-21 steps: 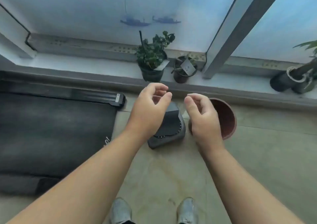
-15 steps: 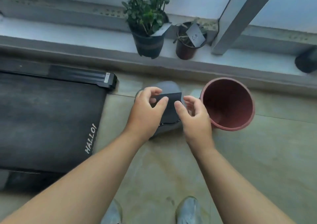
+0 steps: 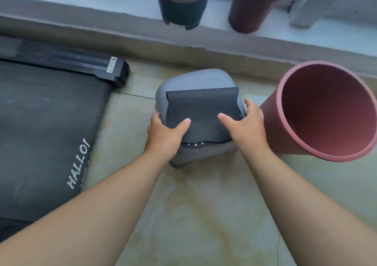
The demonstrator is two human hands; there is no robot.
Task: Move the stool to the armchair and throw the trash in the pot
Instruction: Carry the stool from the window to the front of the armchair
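Observation:
A small grey plastic stool [image 3: 193, 80] stands on the tiled floor below the window ledge, with a dark textured mat lying over its seat. My left hand [image 3: 165, 135] grips the stool's left side, thumb on the mat. My right hand [image 3: 244, 127] grips its right side, thumb also on the mat. An empty reddish-brown pot [image 3: 326, 110] stands just right of the stool, close to my right hand. No armchair or trash is in view.
A black treadmill [image 3: 47, 123] marked "HALLO!" lies on the floor at the left. On the ledge [image 3: 102, 6] behind stand a dark plant pot [image 3: 183, 4] and a dark red pot [image 3: 248, 11]. Bare tile floor [image 3: 204, 214] spreads in front of the stool.
The view has dropped closer to the floor. Both hands came down from above the stool and closed on its two sides.

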